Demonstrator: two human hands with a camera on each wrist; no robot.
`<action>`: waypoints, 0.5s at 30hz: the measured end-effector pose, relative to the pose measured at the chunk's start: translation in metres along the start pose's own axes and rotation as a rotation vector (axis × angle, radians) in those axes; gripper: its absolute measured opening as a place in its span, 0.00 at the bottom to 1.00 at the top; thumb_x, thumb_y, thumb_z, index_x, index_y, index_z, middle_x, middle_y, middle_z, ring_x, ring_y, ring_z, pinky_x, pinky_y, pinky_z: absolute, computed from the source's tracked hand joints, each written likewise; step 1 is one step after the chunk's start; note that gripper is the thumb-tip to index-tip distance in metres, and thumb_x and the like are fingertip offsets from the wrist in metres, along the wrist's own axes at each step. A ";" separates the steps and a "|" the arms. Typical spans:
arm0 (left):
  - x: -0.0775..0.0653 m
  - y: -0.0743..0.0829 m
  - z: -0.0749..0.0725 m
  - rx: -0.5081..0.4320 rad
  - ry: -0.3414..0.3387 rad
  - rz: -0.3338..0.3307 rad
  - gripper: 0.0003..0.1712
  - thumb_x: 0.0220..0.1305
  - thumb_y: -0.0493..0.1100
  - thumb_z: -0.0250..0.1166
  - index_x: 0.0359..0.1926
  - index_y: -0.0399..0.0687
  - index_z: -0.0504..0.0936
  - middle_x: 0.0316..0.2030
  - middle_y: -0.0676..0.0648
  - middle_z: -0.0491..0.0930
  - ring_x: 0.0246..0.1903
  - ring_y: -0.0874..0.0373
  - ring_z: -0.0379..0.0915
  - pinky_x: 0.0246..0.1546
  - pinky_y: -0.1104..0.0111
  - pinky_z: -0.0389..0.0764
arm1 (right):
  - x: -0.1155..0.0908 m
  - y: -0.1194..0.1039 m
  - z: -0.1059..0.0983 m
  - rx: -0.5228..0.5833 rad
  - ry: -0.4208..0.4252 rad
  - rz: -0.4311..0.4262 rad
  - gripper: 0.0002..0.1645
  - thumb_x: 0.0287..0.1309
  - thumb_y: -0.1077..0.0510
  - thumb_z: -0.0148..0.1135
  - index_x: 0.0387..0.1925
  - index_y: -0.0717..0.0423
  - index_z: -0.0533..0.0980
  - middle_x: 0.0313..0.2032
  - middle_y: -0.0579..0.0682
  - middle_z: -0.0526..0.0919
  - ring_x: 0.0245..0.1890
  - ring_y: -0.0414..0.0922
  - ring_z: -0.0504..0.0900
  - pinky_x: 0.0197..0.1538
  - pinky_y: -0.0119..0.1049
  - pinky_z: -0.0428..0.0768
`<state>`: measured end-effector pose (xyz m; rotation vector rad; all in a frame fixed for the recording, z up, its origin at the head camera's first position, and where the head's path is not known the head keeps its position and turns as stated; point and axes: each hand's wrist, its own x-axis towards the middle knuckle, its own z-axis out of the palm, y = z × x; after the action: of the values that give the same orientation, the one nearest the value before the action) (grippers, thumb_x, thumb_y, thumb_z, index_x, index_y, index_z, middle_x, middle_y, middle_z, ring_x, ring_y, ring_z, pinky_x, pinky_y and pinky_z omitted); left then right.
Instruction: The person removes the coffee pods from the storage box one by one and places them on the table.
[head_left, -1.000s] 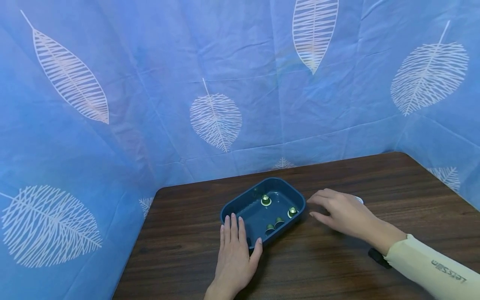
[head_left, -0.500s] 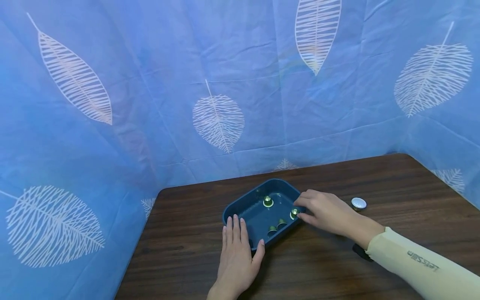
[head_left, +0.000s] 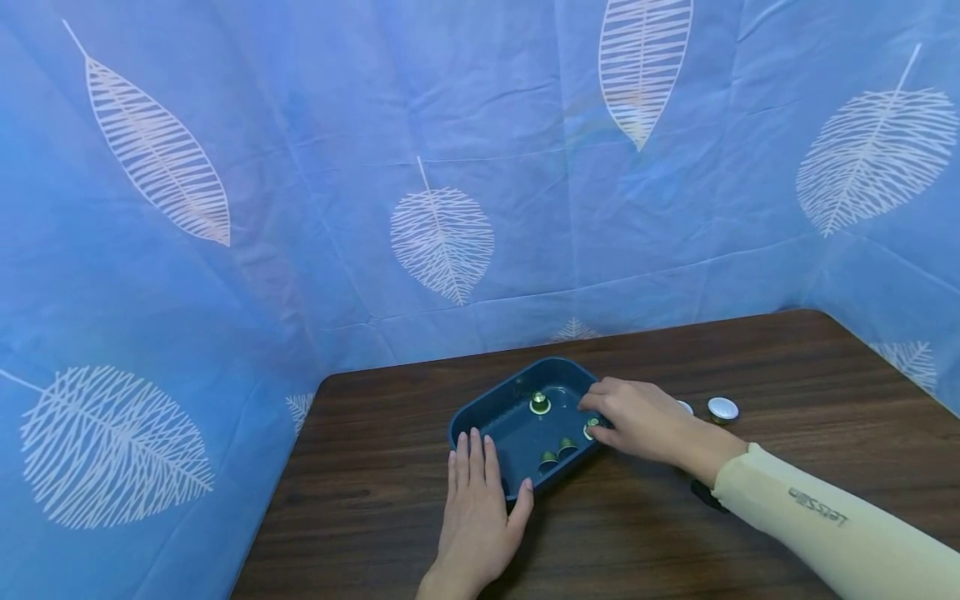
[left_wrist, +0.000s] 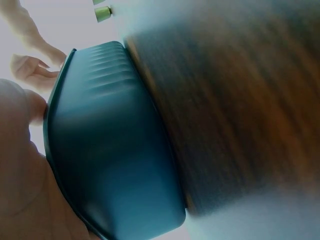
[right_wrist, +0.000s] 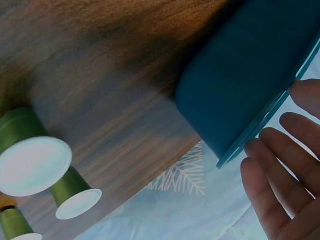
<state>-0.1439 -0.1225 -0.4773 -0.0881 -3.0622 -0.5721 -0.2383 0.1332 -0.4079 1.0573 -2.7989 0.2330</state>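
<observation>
Currently: blue tray [head_left: 517,427] holds four green capsules [head_left: 539,404]; left fingers [head_left: 477,460] straight; right fingers [head_left: 602,401], grip unclear

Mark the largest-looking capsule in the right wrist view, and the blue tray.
Largest-looking capsule [right_wrist: 35,166]: right wrist view, white face.
Blue tray [head_left: 519,429]: head view, bare part of its floor.

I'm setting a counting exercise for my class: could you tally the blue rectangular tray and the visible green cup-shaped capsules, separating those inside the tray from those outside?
Blue rectangular tray: 1
Green cup-shaped capsules inside: 4
Green cup-shaped capsules outside, pale round faces showing: 3
Total visible: 8
</observation>
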 end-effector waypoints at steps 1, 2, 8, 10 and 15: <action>0.000 0.000 0.000 0.000 0.001 0.000 0.50 0.79 0.70 0.51 0.85 0.41 0.56 0.87 0.39 0.46 0.88 0.40 0.37 0.85 0.42 0.48 | 0.001 0.000 0.000 -0.005 -0.003 -0.003 0.18 0.64 0.51 0.77 0.53 0.53 0.88 0.50 0.51 0.91 0.52 0.49 0.91 0.52 0.49 0.91; 0.000 0.000 0.000 -0.001 0.000 0.000 0.50 0.79 0.71 0.51 0.85 0.42 0.56 0.87 0.39 0.46 0.88 0.40 0.37 0.85 0.42 0.48 | 0.001 0.000 0.000 -0.011 -0.005 -0.008 0.18 0.64 0.52 0.77 0.53 0.53 0.88 0.50 0.51 0.91 0.51 0.49 0.91 0.51 0.48 0.91; 0.000 0.000 0.000 0.005 0.007 0.007 0.51 0.79 0.71 0.50 0.85 0.41 0.56 0.87 0.39 0.46 0.88 0.40 0.37 0.85 0.41 0.48 | 0.007 -0.001 0.000 -0.055 -0.013 -0.055 0.15 0.63 0.52 0.78 0.49 0.52 0.88 0.43 0.48 0.90 0.42 0.44 0.89 0.43 0.41 0.90; 0.000 -0.001 0.000 0.008 0.014 0.012 0.51 0.79 0.71 0.50 0.85 0.41 0.57 0.87 0.38 0.47 0.88 0.40 0.37 0.85 0.41 0.48 | 0.011 -0.001 0.001 -0.071 -0.023 -0.074 0.14 0.62 0.52 0.79 0.47 0.51 0.89 0.40 0.47 0.89 0.40 0.43 0.88 0.42 0.40 0.90; -0.001 -0.001 -0.001 0.007 0.017 0.024 0.51 0.79 0.71 0.50 0.85 0.40 0.57 0.87 0.38 0.47 0.88 0.39 0.38 0.85 0.41 0.48 | 0.021 -0.003 -0.003 -0.105 -0.098 -0.095 0.14 0.60 0.51 0.80 0.46 0.50 0.89 0.39 0.47 0.89 0.39 0.44 0.89 0.42 0.41 0.90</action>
<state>-0.1435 -0.1240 -0.4774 -0.1183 -3.0420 -0.5585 -0.2520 0.1176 -0.4011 1.2040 -2.8001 0.0244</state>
